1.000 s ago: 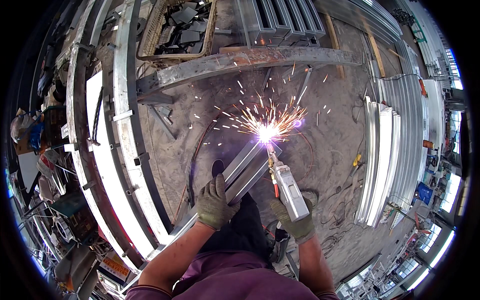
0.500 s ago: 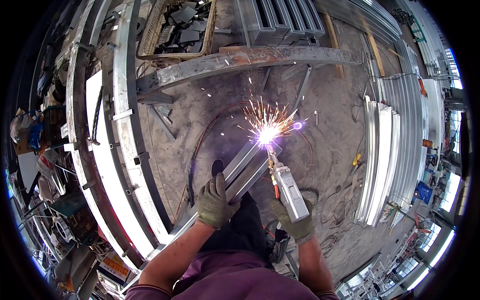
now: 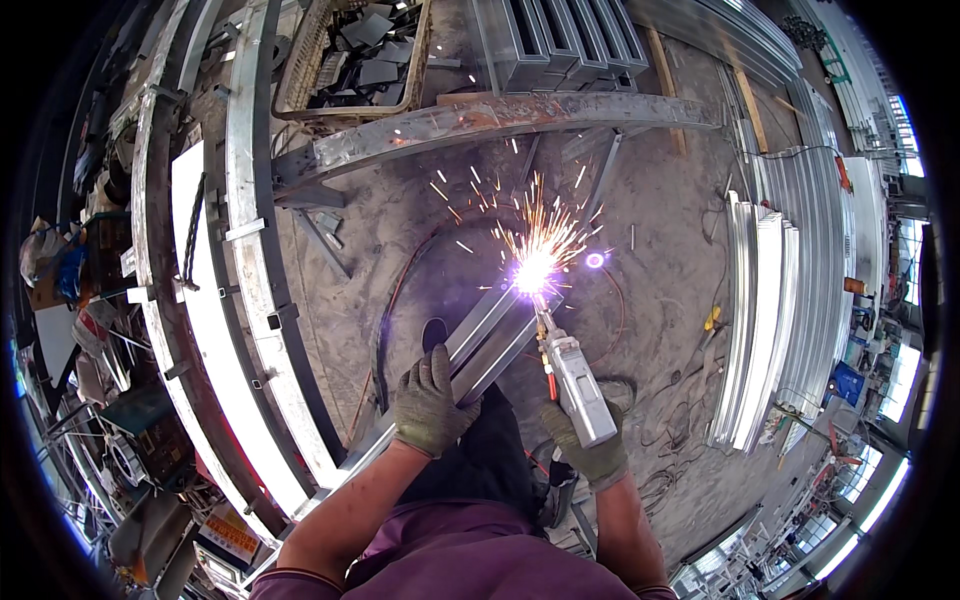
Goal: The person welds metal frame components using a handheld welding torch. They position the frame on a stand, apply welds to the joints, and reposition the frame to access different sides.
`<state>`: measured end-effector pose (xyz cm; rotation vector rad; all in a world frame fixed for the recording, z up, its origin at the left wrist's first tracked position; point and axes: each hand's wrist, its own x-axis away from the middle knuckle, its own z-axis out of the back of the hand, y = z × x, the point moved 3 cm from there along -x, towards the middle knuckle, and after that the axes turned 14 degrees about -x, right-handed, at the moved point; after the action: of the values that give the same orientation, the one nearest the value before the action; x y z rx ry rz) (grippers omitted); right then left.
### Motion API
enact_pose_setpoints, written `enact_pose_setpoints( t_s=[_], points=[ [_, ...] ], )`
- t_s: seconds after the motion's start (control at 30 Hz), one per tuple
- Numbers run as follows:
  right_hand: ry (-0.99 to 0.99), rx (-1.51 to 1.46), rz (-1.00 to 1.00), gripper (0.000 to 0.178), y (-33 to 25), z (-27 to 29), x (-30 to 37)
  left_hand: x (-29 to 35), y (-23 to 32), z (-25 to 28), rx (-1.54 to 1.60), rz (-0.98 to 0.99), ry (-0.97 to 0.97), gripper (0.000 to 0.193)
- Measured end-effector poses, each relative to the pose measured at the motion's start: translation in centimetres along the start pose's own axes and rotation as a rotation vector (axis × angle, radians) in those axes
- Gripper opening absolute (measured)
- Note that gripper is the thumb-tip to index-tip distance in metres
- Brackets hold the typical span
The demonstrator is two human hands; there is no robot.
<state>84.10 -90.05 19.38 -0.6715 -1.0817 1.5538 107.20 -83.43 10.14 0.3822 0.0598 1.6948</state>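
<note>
My left hand [image 3: 433,405], in an olive work glove, grips a long silver metal profile [image 3: 485,345], its fingers over the left side and its thumb on the near end. The profile slants away up to the right. My right hand [image 3: 592,445], gloved alike, is closed round the back of a grey, boxy welding gun [image 3: 580,385]; the body hides part of the fingers. A red tube [image 3: 552,386] runs beside its narrow nozzle [image 3: 543,318]. At the nozzle tip a white-violet glare [image 3: 533,278] throws orange sparks and hides the profile's far end.
Long steel beams [image 3: 262,250] stretch along the left. Ahead, a rusty beam [image 3: 500,118] lies crosswise, with a crate [image 3: 427,75] of metal scraps and stacked tubes [image 3: 560,45] beyond. Silver profiles [image 3: 765,320] lie at right. Hoses curve over the floor [image 3: 670,240].
The sparks now fly higher and wider. Both hands, the profile and the welding gun are almost where they were.
</note>
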Motion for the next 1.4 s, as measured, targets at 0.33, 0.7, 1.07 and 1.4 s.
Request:
enact_pose_setpoints(
  t_s=[0.33,0.7,1.07,1.4],
  points=[
    [-0.149,-0.065,-0.440,0.018,-1.9,0.3,1.4,0.3,-0.4,-0.6,0.008,0.019,-0.060,0.116],
    [0.118,-0.356,-0.446,0.013,-5.0,7.5,3.2,-0.1,-0.1,-0.6,0.050,0.081,-0.203,0.119],
    [-0.458,0.020,-0.180,0.024,-3.5,15.0,-6.8,-0.2,0.3,0.6,-0.022,0.105,-0.130,0.116],
    [-0.901,0.055,0.043,0.040,-0.6,22.1,-16.6,3.5,3.1,-1.8,-0.259,0.549,0.187,0.113]
  ],
)
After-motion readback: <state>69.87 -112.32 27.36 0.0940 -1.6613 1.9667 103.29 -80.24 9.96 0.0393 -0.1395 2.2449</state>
